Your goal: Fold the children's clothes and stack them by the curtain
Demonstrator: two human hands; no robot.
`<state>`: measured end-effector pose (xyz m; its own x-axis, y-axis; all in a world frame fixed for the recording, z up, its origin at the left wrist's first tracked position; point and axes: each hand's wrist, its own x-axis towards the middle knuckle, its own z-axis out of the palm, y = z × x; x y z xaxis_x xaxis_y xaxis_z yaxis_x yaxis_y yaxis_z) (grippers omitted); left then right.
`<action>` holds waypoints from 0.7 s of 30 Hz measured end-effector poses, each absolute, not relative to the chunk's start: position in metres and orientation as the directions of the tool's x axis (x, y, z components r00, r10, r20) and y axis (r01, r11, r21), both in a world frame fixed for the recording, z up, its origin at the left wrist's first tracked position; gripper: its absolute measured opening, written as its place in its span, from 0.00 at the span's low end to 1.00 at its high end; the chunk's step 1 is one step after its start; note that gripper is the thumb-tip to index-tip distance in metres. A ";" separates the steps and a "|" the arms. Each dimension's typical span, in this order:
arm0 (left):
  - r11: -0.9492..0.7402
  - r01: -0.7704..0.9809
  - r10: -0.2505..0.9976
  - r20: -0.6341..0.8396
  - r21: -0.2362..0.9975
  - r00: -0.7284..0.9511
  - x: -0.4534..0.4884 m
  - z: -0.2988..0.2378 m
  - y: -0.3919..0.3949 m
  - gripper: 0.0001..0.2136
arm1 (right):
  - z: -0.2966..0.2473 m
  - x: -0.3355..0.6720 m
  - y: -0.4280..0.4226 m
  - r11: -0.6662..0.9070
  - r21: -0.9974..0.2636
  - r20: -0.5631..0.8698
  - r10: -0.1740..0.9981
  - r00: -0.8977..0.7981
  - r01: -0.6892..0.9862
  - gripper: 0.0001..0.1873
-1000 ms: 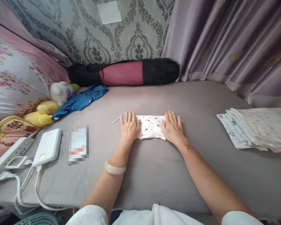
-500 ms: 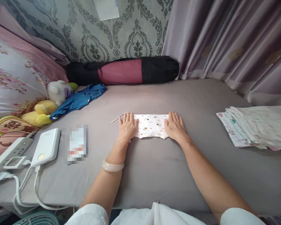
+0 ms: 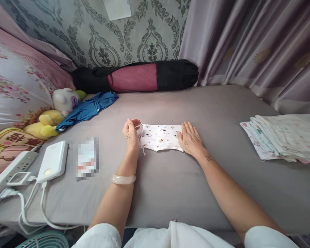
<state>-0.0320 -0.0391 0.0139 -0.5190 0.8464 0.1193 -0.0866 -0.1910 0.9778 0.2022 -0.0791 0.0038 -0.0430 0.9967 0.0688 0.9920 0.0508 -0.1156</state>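
A small white printed cloth [image 3: 160, 137] lies folded into a strip on the grey bed sheet [image 3: 170, 179]. My left hand [image 3: 130, 133] is raised at its left end, fingers pinched on that edge and lifting it, with a thin string dangling below. My right hand [image 3: 190, 139] lies flat with fingers stretched out, pressing the cloth's right end down.
A stack of folded printed cloths [image 3: 284, 137] sits at the right. On the left are a white power bank [image 3: 53, 161] with cables, a power strip [image 3: 7, 170], a blurred packet [image 3: 86, 159], plush toys [image 3: 59, 109] and a blue garment [image 3: 89, 108]. A black-and-pink roll bag [image 3: 136, 76] lies by the wall.
My left hand, flat on the cloth's left end before, has turned up and pinched that edge, lifting it. My right hand stays flat on the right end.
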 end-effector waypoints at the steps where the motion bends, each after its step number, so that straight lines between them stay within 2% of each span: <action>1: -0.174 -0.166 0.850 0.063 0.971 -0.523 -0.034 0.013 -0.038 0.22 | 0.004 0.202 -0.079 0.049 -0.115 0.066 0.997 -0.041 0.992 0.33; 6: -0.135 -0.427 0.858 -0.110 0.894 -0.502 -0.041 0.010 -0.032 0.20 | 0.009 0.199 -0.080 0.059 -0.108 0.112 0.993 -0.047 0.992 0.32; 11: -0.090 -0.620 0.863 -0.250 0.780 -0.439 -0.046 0.011 -0.030 0.15 | 0.011 0.185 -0.084 0.149 -0.142 0.205 0.972 -0.118 0.979 0.32; 16: -0.056 -0.784 0.856 -0.375 0.618 -0.356 -0.048 0.019 -0.032 0.14 | 0.007 0.178 -0.086 0.155 -0.166 0.102 0.985 -0.139 0.974 0.33; 21: -0.043 -0.829 0.868 -0.391 0.557 -0.307 -0.047 0.025 -0.034 0.16 | 0.005 0.179 -0.086 0.149 -0.151 0.063 0.988 -0.141 0.977 0.33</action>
<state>-0.0468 -0.0336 0.0249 -0.3074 0.8676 -0.3909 -0.8294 -0.0429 0.5570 0.1790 -0.0856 0.0046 -0.1413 0.9880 0.0628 0.9772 0.1494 -0.1512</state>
